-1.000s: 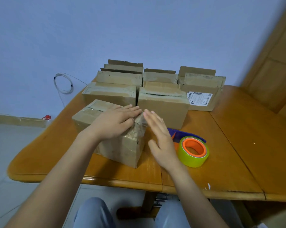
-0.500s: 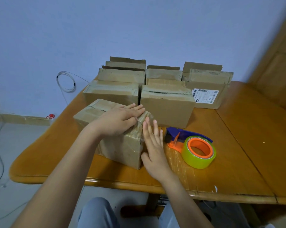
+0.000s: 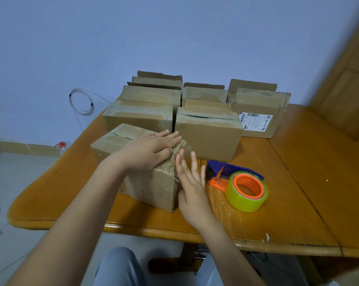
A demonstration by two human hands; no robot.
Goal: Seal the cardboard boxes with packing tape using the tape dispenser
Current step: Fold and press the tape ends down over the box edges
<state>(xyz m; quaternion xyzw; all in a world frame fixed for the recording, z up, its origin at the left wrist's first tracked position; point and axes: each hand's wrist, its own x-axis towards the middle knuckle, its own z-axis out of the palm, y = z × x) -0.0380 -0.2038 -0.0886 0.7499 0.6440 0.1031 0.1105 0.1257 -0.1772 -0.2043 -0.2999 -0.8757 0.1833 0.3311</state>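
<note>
From my seat at the far end, starting at the left, a cable loop (image 3: 81,102) hangs on the wall and plays no part. The near box (image 3: 149,188) sits skewed at the front of the table (image 3: 298,182), and the left hand (image 3: 147,151) lies flat on its lid, fingers straight, pressing and gripping nothing. The change is in the right hand (image 3: 192,182). A second ago it stood edge-on at the box's upper corner beside the left fingertips; now it lies lower against the right end face, fingers straight and spread, also holding nothing. I read that as a stroke down the side to bed the crumpled tape end (image 3: 183,147) onto the cardboard (the strip looks wrinkled at the corner, so it may need another pass). Just beside that hand the tape dispenser (image 3: 236,182) lies on the table where it lay before, with neither hand on it. I judge this box nearly sealed. Behind it the rear boxes (image 3: 207,137) wait, several with flaps standing up, and the labelled box (image 3: 257,124) is furthest right.
</note>
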